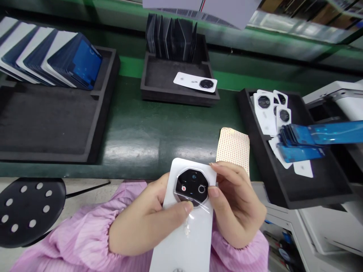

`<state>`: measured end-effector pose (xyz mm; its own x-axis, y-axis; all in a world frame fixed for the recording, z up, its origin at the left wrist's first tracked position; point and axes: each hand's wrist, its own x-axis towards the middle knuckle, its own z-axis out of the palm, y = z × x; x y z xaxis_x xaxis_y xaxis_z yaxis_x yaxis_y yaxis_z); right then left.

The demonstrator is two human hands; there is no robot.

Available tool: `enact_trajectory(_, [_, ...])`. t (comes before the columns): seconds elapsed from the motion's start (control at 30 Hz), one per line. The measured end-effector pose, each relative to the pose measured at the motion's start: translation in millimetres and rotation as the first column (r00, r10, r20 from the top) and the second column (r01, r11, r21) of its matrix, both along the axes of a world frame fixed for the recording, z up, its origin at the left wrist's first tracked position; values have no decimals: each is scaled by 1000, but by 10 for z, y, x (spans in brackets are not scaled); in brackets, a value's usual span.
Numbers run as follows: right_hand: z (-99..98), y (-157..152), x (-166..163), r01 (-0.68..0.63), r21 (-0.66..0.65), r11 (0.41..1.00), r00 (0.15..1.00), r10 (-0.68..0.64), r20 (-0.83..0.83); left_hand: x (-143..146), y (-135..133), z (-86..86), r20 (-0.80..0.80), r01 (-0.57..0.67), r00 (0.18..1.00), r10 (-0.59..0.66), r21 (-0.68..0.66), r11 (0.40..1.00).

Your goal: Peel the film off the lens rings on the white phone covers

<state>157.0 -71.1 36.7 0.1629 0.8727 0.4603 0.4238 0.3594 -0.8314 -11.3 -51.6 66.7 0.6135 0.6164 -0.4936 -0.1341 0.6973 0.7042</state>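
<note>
Both hands hold a white phone back cover (184, 234) with a black, octagonal camera area (191, 186) at its top. A small red-and-white sticker (183, 188) shows on the camera area. My left hand (150, 215) wraps the left edge, its thumb lying across the lower rim of the camera area. My right hand (235, 200) pinches the upper right edge between thumb and fingers. Clear, shiny film seems to lie over the cover near my left thumb. Behind my right hand lies a cream sheet (233, 147) with rows of small red dots, partly hidden by the fingers.
A black tray (181, 99) at the back holds dark panels and one white cover (195, 82). Another tray (93, 128) at left carries stacked blue-and-white panels. The right tray (317, 189) holds white covers and blue-filmed pieces. A black stool (31, 211) stands lower left.
</note>
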Motion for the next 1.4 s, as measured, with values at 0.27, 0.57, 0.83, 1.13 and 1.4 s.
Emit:
enact_trajectory(0.27, [-44,-14,4,-7,28,1000,1000,8,-16,-1,-15,-28,-1,22,1000,-22,48,999])
enact_trajectory(0.57, [-67,-13,5,-20,52,998,998,23,-59,6,-47,-51,-84,21,996,-16,57,998])
enact_trajectory(0.83, [-63,-7,2,-17,33,999,999,18,-34,11,-42,-29,-66,12,998,-9,40,999])
enact_trajectory(1.13, [173,58,58,-142,147,979,924,77,374,42,12,-5,-150,22,989,2,159,987])
enact_trajectory(1.4, [391,138,154,-430,-36,902,753,381,536,75,17,11,-290,113,957,-5,355,928])
